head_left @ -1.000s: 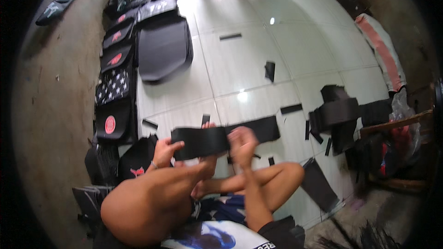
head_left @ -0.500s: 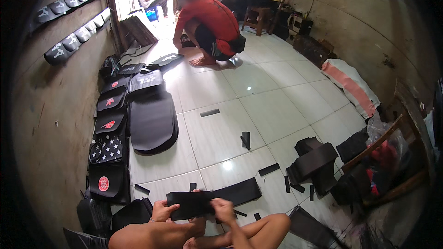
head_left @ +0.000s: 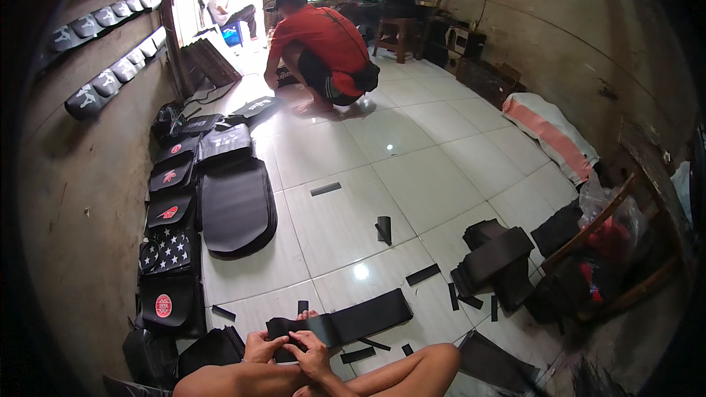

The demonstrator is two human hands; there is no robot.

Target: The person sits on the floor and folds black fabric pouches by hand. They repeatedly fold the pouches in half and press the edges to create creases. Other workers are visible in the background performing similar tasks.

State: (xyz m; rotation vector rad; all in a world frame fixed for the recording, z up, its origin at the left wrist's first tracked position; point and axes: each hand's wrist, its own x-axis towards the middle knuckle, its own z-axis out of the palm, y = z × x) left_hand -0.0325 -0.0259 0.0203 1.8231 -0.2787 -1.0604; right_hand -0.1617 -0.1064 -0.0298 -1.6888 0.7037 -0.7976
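Observation:
A long black strip of sheet material (head_left: 368, 320) stretches from my hands out to the right, over the tiles. My left hand (head_left: 260, 347) is closed on its left end, with the thumb on the edge. Close beside it, my right hand (head_left: 312, 353) has its fingertips and thumb pinched at the strip's lower edge. Both hands are above my crossed legs, and the part of the strip under the fingers is hidden. Small black offcuts (head_left: 358, 355) lie just beyond my right knee.
Stacked black strips (head_left: 496, 261) stand at the right, by a wooden frame (head_left: 596, 220). Black printed flaps (head_left: 163, 305) line the left wall, beside a rounded stack of black sheets (head_left: 237, 206). Ahead, a person in red (head_left: 320, 48) squats on the tiled floor (head_left: 412, 169).
My right hand has moved left along the strip to meet my left hand. More of the strip's right part shows. The view has shifted slightly.

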